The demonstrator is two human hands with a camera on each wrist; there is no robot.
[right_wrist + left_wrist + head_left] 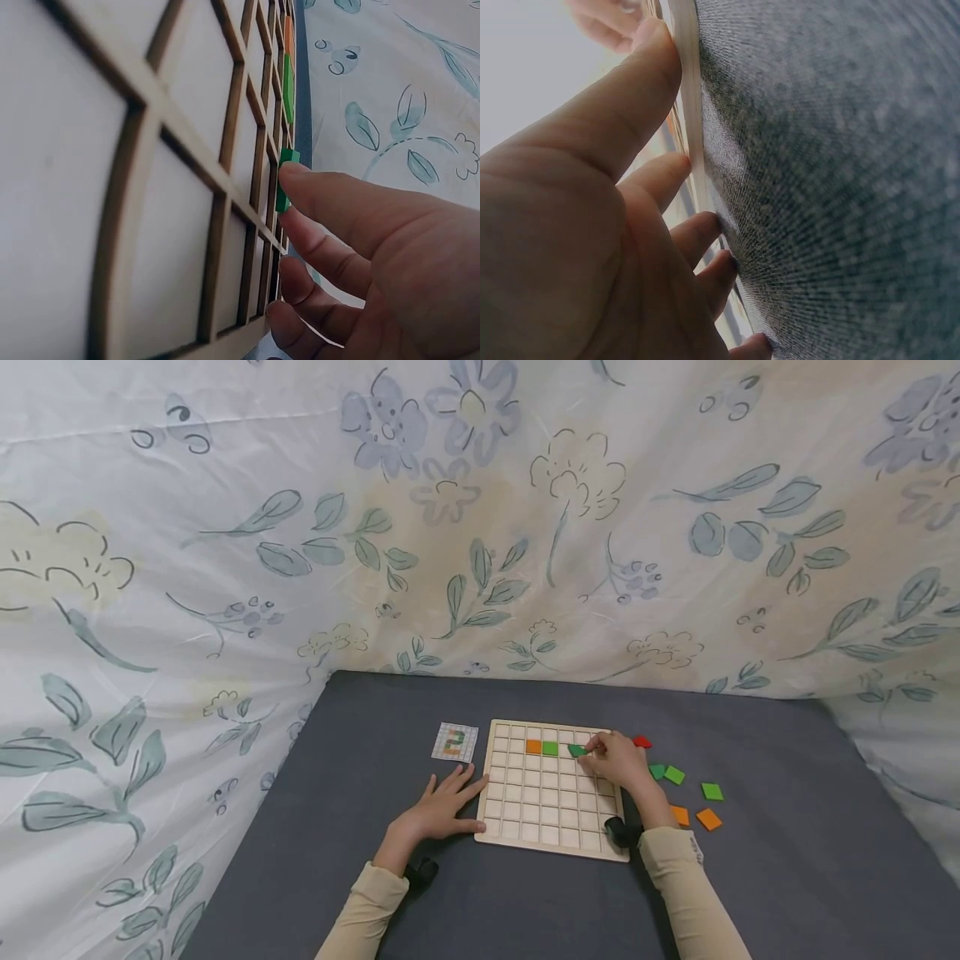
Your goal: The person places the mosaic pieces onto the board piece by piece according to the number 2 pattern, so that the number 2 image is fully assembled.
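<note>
A wooden grid board (530, 793) lies on the dark cloth. In its second row sit an orange tile (533, 747) and, beside it, a light green tile (550, 748). My right hand (617, 760) pinches a dark green tile (576, 750) between thumb and finger, just right of the light green one; the right wrist view shows this dark green tile (285, 178) tilted at the grid. With fingers spread, my left hand (441, 806) rests at the board's left edge. In the left wrist view its thumb touches the board's side (692, 97).
Right of the board lie a red tile (642, 742), a dark green tile (657, 772), light green tiles (712, 792) and orange tiles (708, 819). A small pattern card (455, 742) lies left of the board. Floral fabric (480, 527) hangs behind the table.
</note>
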